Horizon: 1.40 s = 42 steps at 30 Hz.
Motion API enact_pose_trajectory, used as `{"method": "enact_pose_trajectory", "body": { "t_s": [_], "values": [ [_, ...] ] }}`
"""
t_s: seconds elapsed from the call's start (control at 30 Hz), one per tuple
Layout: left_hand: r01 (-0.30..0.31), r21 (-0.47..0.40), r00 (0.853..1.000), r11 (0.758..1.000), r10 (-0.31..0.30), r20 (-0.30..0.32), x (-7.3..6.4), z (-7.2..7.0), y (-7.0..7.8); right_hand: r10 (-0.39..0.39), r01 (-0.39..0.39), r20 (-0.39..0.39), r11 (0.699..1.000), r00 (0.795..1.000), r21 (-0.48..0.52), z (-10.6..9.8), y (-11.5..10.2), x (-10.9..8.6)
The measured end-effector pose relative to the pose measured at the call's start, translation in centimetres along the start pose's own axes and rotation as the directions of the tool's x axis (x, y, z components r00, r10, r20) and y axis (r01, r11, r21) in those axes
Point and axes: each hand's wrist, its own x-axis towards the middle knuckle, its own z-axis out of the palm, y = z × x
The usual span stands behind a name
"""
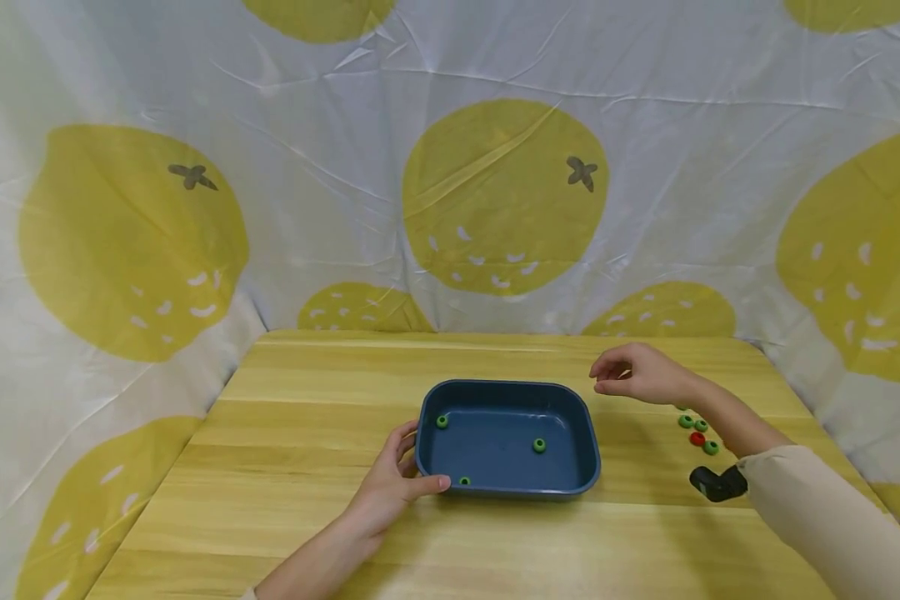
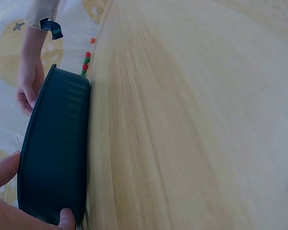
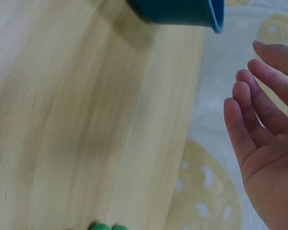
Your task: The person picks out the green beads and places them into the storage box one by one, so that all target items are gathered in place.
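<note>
A dark blue rectangular tub [image 1: 487,493] stands on the wooden table with three green beads inside: one at the left [image 1: 442,422], one right of the middle [image 1: 539,446] and one by the front wall [image 1: 465,482]. My left hand [image 1: 384,492] grips the tub's left end, thumb at the front rim and fingers against the outer side. Beyond the tub's right rim, my right hand [image 1: 645,375] hovers above the table, fingers loosely bent, palm holding nothing in the right wrist view.
Right of the tub, partly behind the right forearm, lie several green beads [image 1: 686,422] and a red bead [image 1: 697,438]. A black device [image 1: 718,483] sits at the right cuff. A lemon-print cloth [image 1: 330,200] hangs behind the table [image 1: 315,375].
</note>
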Motion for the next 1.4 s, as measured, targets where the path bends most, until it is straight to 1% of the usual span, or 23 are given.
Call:
{"method": "enact_pose_trajectory", "body": {
  "t_s": [0.13,0.27,0.47,0.67,0.8,0.9,1.03,1.3,1.4],
  "values": [
    [-0.001,-0.002,1.000,1.000,0.001,0.004,-0.1,0.0,0.1,0.030,-0.030,-0.025,1.000,0.999,0.011,-0.4,0.3,-1.0],
    [-0.002,0.000,1.000,1.000,0.002,0.004,-0.2,0.1,0.1,0.048,-0.049,-0.047,0.999,0.998,-0.001,-0.9,0.7,-1.8],
    [0.006,0.001,1.000,1.000,-0.006,0.005,-0.1,0.0,0.0,0.111,-0.110,-0.057,0.994,0.992,0.009,-1.7,1.4,-3.2],
    [0.007,-0.002,1.000,1.000,-0.007,-0.001,-0.2,0.0,0.0,0.095,-0.096,-0.073,0.995,0.993,-0.004,-2.0,2.0,-4.2],
    [-0.001,0.006,1.000,1.000,0.001,-0.006,-0.3,0.1,0.1,0.116,-0.118,-0.083,0.993,0.990,-0.016,-2.3,2.6,-5.2],
    [-0.004,0.009,1.000,1.000,0.004,-0.003,-0.3,0.2,0.1,0.149,-0.151,-0.097,0.988,0.984,-0.016,-2.7,3.1,-6.2],
    [0.000,0.010,1.000,1.000,0.000,-0.004,-0.1,0.3,0.0,0.172,-0.174,-0.110,0.985,0.979,-0.009,-3.1,3.9,-7.5],
    [0.010,0.017,1.000,1.000,-0.010,-0.012,-0.2,0.3,0.0,0.188,-0.192,-0.142,0.981,0.972,-0.014,-2.8,6.2,-10.1],
    [0.015,0.013,1.000,1.000,-0.015,-0.015,-0.2,0.3,0.1,0.206,-0.206,-0.148,0.978,0.967,0.011,-2.3,6.8,-11.1]
  ]
}}
